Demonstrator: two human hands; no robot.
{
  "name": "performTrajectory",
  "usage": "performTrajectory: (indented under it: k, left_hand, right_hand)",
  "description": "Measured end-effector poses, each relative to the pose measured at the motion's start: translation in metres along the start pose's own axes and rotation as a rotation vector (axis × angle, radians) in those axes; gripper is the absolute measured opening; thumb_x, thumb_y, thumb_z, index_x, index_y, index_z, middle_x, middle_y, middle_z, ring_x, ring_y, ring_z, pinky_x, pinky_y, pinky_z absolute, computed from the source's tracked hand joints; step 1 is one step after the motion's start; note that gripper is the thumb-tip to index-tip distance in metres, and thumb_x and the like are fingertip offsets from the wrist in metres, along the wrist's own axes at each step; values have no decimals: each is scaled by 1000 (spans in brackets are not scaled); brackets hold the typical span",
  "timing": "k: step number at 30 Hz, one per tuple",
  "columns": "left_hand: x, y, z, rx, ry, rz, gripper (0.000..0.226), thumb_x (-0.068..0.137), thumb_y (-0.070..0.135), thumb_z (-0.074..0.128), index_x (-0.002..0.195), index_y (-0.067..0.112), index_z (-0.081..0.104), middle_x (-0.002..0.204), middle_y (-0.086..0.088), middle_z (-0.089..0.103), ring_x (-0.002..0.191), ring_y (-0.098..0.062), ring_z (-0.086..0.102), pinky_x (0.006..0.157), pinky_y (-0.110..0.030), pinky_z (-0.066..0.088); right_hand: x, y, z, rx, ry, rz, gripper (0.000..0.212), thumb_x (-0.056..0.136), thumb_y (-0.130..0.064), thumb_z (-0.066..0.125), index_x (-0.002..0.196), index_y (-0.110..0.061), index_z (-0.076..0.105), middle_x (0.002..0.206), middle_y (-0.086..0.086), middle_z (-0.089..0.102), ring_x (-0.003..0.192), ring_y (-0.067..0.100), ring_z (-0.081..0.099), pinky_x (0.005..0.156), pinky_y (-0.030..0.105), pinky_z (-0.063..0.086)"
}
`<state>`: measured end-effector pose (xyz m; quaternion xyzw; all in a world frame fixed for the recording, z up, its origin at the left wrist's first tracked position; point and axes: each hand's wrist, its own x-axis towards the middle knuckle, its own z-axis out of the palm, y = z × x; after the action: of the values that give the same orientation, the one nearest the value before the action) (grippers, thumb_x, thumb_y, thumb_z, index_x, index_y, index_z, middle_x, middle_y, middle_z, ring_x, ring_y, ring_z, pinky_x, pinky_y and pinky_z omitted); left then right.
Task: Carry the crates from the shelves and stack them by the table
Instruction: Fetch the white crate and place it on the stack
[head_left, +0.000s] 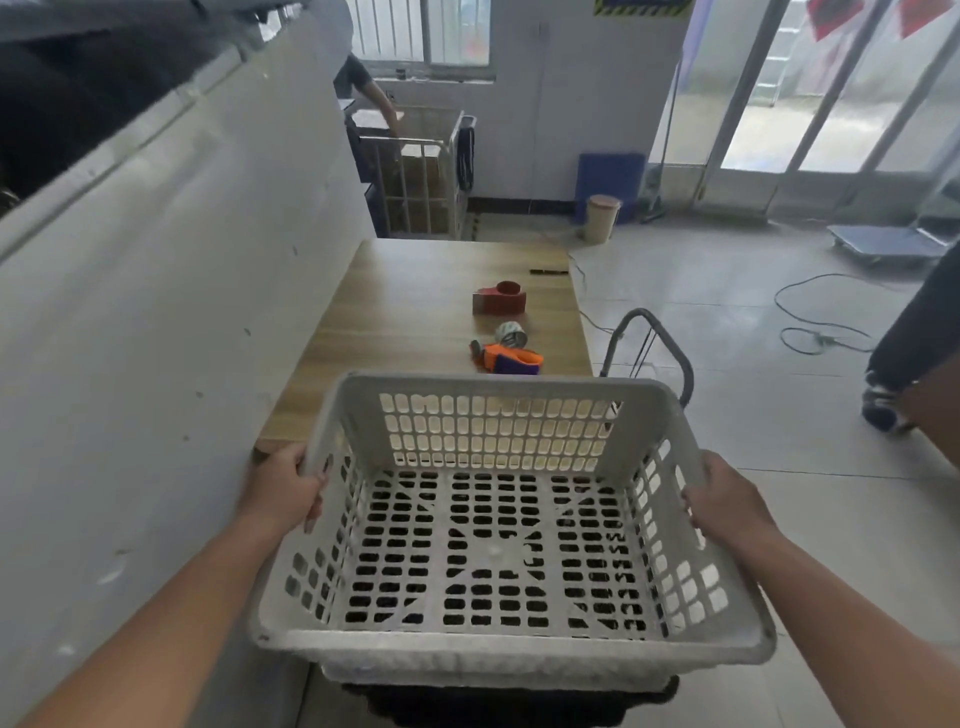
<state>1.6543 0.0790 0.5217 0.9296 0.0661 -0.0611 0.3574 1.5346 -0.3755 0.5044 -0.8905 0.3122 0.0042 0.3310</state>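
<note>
While both hands grip its side rims, empty white perforated plastic crate (498, 525) held in front of wooden tabletop (415, 306), left hand (283, 486) and right hand (727, 499) closed on it, orange tape dispenser (511, 358) on tabletop.

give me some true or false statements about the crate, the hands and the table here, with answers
1. Both hands grip the white crate: left hand, right hand. True.
2. The crate is full of boxes. False: it is empty.
3. An orange tape dispenser lies on the wooden table. True.
4. The crate's walls are solid. False: they are perforated.
5. A red tape dispenser sits inside the crate. False: it is on the table.
</note>
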Motion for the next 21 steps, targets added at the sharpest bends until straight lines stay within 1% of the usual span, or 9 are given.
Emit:
performTrajectory:
  k: [2, 5, 9, 12, 17, 19, 21]
  left_hand:
    - [2, -2, 3, 4, -3, -18, 18, 93, 6, 59, 110, 9, 63, 77, -14, 69, 56, -18, 61, 46, -22, 39]
    - [7, -2, 5, 7, -12, -29, 22, 93, 7, 59, 115, 10, 62, 78, -9, 68, 59, -17, 62, 48, -22, 39]
    - [13, -6, 4, 6, -59, -44, 19, 92, 9, 60, 111, 10, 62, 76, -8, 71, 62, -21, 69, 54, -27, 46]
    - [14, -9, 4, -5, -94, -35, 22, 93, 8, 60, 113, 14, 61, 80, -6, 72, 65, -20, 71, 58, -29, 50]
    - [14, -10, 8, -7, -52, -35, 25, 92, 11, 60, 117, 14, 60, 81, -5, 71, 64, -19, 72, 59, -31, 52]
    - [14, -11, 9, 5, -58, -36, 29, 92, 13, 60, 121, 14, 58, 83, -5, 71, 66, -19, 72, 60, -31, 52]
    - [14, -12, 9, 36, -81, -35, 33, 92, 14, 60, 125, 16, 56, 84, -4, 71, 70, -20, 71, 63, -33, 52]
  right_hand:
    - [5, 0, 1, -9, -20, 1, 28, 88, -15, 46, 111, -28, 54, 86, 6, 67, 75, 28, 65, 67, 36, 49]
    - [7, 1, 1, -5, -31, -2, 27, 88, -13, 46, 110, -28, 52, 84, 7, 66, 71, 28, 66, 63, 35, 48]
    - [6, 4, 0, -21, -44, 3, 24, 89, -13, 45, 108, -27, 50, 86, 4, 64, 73, 27, 65, 59, 32, 43]
    - [5, 8, -1, -33, -50, 15, 25, 89, -13, 46, 110, -25, 51, 88, 4, 63, 74, 28, 65, 61, 33, 45]
    - [3, 7, -3, -14, -44, 20, 30, 88, -16, 48, 116, -26, 51, 89, 3, 65, 74, 27, 66, 65, 35, 49]
    - [3, 5, -6, -27, -51, 22, 36, 90, -19, 47, 125, -28, 47, 98, 7, 67, 78, 28, 65, 72, 38, 51]
    - [0, 4, -7, -95, -66, 17, 48, 93, -24, 45, 140, -28, 35, 115, 14, 64, 88, 32, 60, 77, 42, 48]
